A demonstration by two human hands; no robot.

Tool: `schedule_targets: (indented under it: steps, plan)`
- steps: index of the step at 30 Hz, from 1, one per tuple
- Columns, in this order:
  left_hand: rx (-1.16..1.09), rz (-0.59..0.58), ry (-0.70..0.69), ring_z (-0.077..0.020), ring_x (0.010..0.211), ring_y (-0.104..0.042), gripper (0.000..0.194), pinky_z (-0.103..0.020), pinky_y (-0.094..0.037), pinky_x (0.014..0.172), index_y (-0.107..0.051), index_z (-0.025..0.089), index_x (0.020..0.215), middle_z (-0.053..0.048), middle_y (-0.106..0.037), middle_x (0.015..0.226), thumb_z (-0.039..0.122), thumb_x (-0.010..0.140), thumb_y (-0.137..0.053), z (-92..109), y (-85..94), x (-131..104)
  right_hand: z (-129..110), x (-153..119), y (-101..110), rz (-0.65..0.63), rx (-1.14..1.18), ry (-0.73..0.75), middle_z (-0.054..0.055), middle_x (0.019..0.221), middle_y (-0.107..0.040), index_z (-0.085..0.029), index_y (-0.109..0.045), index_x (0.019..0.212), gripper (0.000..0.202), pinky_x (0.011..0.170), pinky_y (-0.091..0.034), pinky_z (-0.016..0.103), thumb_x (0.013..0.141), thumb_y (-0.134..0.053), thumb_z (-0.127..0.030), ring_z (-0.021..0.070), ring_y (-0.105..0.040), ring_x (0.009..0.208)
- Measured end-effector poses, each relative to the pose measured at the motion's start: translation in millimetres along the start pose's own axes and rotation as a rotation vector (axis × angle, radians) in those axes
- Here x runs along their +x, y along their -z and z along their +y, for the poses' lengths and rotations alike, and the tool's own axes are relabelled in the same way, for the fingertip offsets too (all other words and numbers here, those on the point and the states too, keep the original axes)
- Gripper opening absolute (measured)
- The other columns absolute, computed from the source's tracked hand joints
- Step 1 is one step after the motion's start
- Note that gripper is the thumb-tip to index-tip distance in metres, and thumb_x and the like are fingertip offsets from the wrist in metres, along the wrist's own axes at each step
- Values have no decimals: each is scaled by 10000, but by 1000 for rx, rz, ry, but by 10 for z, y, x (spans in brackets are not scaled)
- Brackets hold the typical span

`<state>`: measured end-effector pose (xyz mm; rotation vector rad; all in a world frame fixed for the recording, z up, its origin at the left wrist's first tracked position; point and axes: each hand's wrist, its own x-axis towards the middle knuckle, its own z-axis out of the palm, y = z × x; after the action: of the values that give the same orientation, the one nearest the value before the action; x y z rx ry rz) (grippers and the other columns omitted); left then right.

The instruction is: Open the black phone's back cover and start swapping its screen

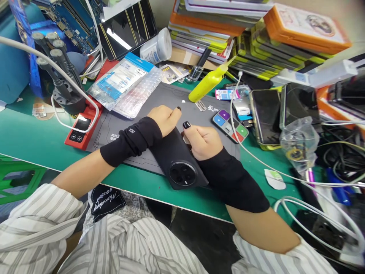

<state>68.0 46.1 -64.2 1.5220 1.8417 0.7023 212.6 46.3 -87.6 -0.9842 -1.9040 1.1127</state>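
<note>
A black smartphone (173, 152), its round camera bump facing up near the table edge, is tilted over the front of the grey work mat (182, 102). My left hand (165, 118) is closed at the phone's far end, fingers curled down and mostly hidden. Along the phone's right edge, my right hand (204, 141) is closed with its thumb stretched out above; its other fingers are tucked against the phone. Black wrist sleeves cover both wrists. What the fingertips touch underneath cannot be seen.
A yellow bottle (207, 83) and a colourful button pad (230, 125) lie beyond my hands. Left are a red device (81, 131) and bagged parts (122, 82). Phones (266, 118), white cables and a plastic bag (299, 142) crowd the right. Stacked boxes (305, 30) stand behind.
</note>
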Motion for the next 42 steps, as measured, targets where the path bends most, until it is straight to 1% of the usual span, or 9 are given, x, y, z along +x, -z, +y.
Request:
schedule_targets:
  steps: [4,9,14,20,23,30,35,40,42]
  plan:
    - [28,-16,24,77,535,-276,600,-90,-203,636,-605,43,679,-21,-521,575,471,802,-203,25,6,-23,-25,44,-29,26,-27,20,-13,516,-220,-153,-243,543,433,506,-159,278,880,-452,-329,65,-203,503]
    - [20,17,41,62,566,-305,618,-107,-270,698,-622,57,706,-31,-528,595,480,799,-181,27,-25,-23,-45,76,-55,45,-58,37,-13,516,-216,-152,-254,540,420,503,-164,275,879,-444,-310,63,-211,500]
    - [6,-1,66,52,602,-336,635,-127,-332,792,-642,76,803,-41,-537,619,482,814,-154,34,-24,-30,-107,122,-70,37,-131,68,-9,523,-228,-147,-267,543,407,509,-181,268,887,-416,-304,66,-224,515]
    - [27,-11,75,34,594,-372,657,-165,-391,865,-657,96,848,-38,-532,609,509,815,-147,35,-26,-16,-122,117,29,-87,-230,65,1,528,-230,-144,-244,554,408,515,-185,266,889,-396,-318,72,-220,525]
    - [43,-13,69,26,601,-382,643,-181,-399,898,-663,97,853,-39,-529,598,491,815,-157,24,-42,10,-84,88,71,-139,-193,38,0,529,-234,-145,-244,563,428,509,-185,268,896,-398,-365,69,-223,514]
    - [48,-28,68,41,580,-343,648,-137,-343,788,-663,69,842,-55,-564,627,474,809,-158,19,-51,8,-16,21,114,-186,-88,-26,-9,529,-214,-154,-243,563,486,467,-172,260,882,-439,-463,63,-207,485]
    - [48,-33,72,46,577,-337,635,-135,-300,757,-658,71,794,-51,-564,628,459,806,-155,16,-44,3,91,6,155,-276,-89,57,-12,475,-214,-161,-248,525,543,430,-205,249,875,-415,-542,62,-221,438]
    - [27,-42,81,43,598,-356,642,-139,-315,776,-647,78,794,-56,-579,659,473,799,-141,3,-36,19,-7,-52,79,-96,-156,-16,-2,524,-225,-150,-241,557,477,483,-190,261,895,-411,-441,69,-215,501]
    - [24,-35,88,40,605,-362,639,-151,-337,808,-644,79,804,-60,-580,668,477,798,-144,1,-39,18,-60,-51,41,-82,-166,-26,-2,537,-212,-150,-230,564,451,504,-187,267,895,-408,-398,71,-206,517]
